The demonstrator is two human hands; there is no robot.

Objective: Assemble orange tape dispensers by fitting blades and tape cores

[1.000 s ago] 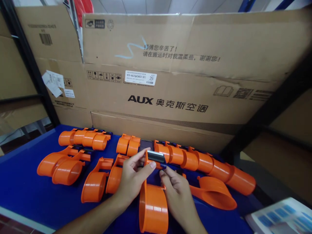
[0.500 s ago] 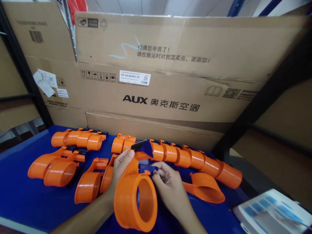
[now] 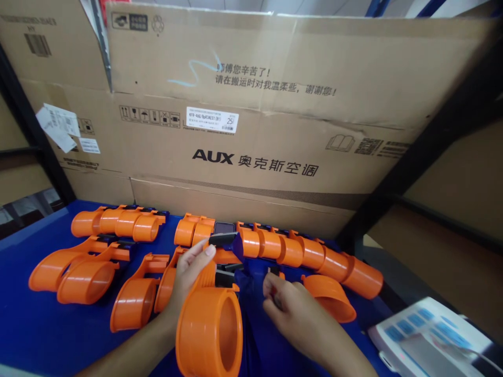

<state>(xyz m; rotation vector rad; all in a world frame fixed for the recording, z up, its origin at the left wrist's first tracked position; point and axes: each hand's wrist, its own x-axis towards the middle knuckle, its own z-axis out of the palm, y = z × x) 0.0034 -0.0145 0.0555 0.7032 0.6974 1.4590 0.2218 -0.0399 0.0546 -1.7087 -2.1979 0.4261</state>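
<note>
- Bright, even light falls from overhead; the cardboard carton (image 3: pixel 275 136) behind is evenly lit, its print crisp.
- Shadows are soft and short under the orange pieces (image 3: pixel 86 277) on the blue desk (image 3: pixel 35 335).
- The glossy orange tape dispenser (image 3: pixel 208 330) in the left hand (image 3: pixel 188 277) carries pale sheen along its rim.
- The right hand (image 3: pixel 291 309) and the small dark part (image 3: pixel 275 272) it pinches look slightly smeared.
- Black shelf posts (image 3: pixel 424 157) lean and bow toward the frame's sides; the white device (image 3: pixel 428 335) at the desk's right front corner is soft.
</note>
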